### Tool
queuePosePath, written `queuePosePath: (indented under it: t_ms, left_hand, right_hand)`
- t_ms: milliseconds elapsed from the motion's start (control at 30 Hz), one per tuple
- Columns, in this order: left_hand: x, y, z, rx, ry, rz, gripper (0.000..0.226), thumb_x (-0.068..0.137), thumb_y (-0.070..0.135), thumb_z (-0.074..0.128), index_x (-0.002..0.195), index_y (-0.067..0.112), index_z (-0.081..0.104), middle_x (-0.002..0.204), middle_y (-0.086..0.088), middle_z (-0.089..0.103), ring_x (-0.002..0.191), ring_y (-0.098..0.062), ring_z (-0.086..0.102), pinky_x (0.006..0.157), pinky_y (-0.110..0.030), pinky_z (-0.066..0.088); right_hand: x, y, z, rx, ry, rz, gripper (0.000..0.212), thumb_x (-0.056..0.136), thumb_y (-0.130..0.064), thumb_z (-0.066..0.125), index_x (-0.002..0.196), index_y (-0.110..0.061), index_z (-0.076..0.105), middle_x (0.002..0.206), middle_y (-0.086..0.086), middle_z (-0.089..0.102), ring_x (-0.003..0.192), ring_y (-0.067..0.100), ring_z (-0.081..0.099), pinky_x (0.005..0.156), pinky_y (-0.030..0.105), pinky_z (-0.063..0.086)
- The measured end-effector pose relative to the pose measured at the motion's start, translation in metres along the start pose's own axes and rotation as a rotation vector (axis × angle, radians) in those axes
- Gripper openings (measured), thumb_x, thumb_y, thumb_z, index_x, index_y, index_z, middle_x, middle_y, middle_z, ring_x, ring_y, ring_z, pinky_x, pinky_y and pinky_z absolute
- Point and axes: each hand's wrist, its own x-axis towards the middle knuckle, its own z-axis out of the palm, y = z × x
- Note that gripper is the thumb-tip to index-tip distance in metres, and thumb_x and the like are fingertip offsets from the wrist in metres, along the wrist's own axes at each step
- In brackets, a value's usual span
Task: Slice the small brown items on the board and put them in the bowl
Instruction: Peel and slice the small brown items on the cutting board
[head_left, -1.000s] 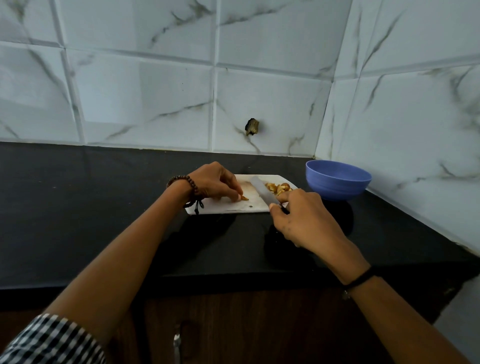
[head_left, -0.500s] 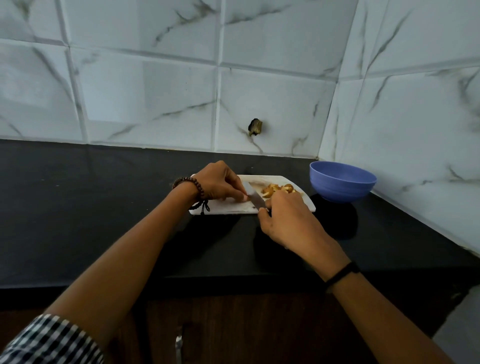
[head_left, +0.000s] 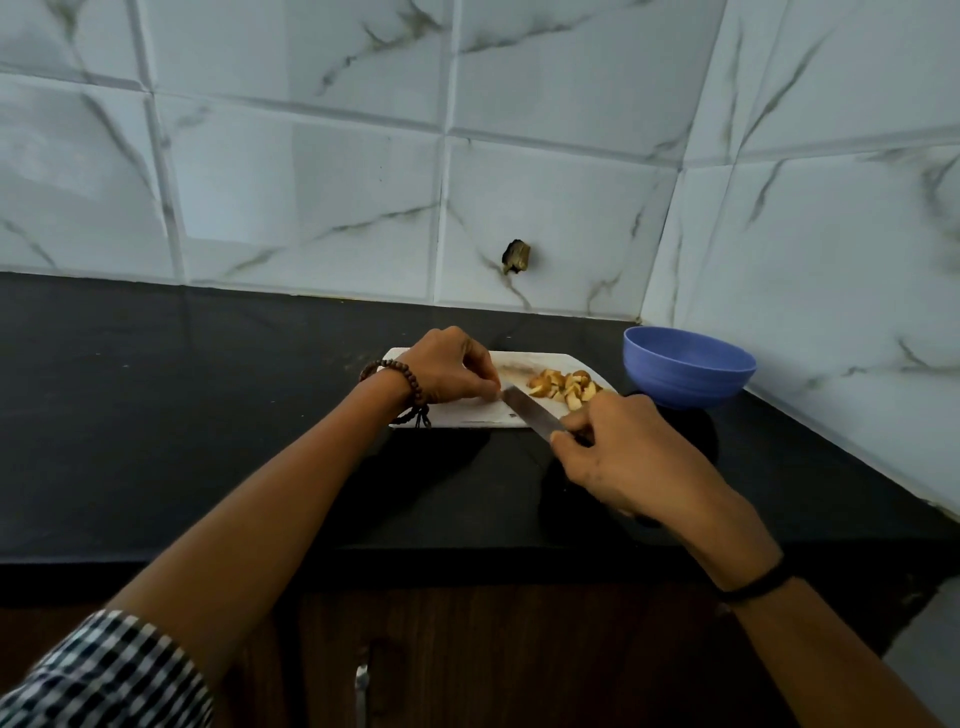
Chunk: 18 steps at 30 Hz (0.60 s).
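Observation:
A white cutting board (head_left: 467, 415) lies on the black counter. A pile of cut brown pieces (head_left: 563, 385) sits on its right part. My left hand (head_left: 449, 366) rests on the board with fingertips curled down and pinched at the blade's tip; whatever it pinches is hidden under the fingers. My right hand (head_left: 618, 457) grips the handle of a knife (head_left: 530, 413), whose blade slants up-left across the board's near edge to my left fingertips. A blue bowl (head_left: 688, 366) stands to the right of the board, near the corner of the walls.
The black counter (head_left: 208, 415) stretches wide to the left. Tiled walls close the back and right sides. A dark stub (head_left: 516, 256) sticks out of the back wall. A wooden cabinet front (head_left: 467, 649) with a metal handle is below the counter edge.
My right hand has drawn back toward me and to the right, pulling the knife so more of the blade shows. My left hand stays at the same spot on the board.

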Motion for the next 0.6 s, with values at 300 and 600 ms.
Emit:
queuePosePath:
  t_ms: [300, 600]
  left_hand:
    - [0.003, 0.004, 0.012, 0.109, 0.121, 0.041, 0.012, 0.086, 0.032, 0.064, 0.094, 0.028, 0.072, 0.091, 0.016, 0.066, 0.078, 0.000, 0.056, 0.071, -0.021, 0.043]
    - [0.009, 0.021, 0.037, 0.334, 0.194, 0.144, 0.029, 0.083, 0.058, 0.061, 0.100, 0.038, 0.073, 0.097, 0.016, 0.068, 0.092, -0.008, 0.060, 0.086, -0.034, 0.046]
  right_hand:
    - [0.011, 0.028, -0.004, 0.174, 0.169, 0.026, 0.040, 0.098, -0.036, 0.056, 0.135, -0.022, 0.056, 0.088, 0.003, 0.061, 0.058, 0.006, 0.054, 0.048, 0.019, 0.039]
    - [0.019, 0.040, -0.005, 0.254, 0.175, 0.040, 0.038, 0.098, -0.033, 0.056, 0.135, -0.021, 0.058, 0.079, 0.005, 0.067, 0.039, 0.005, 0.054, 0.035, 0.013, 0.037]
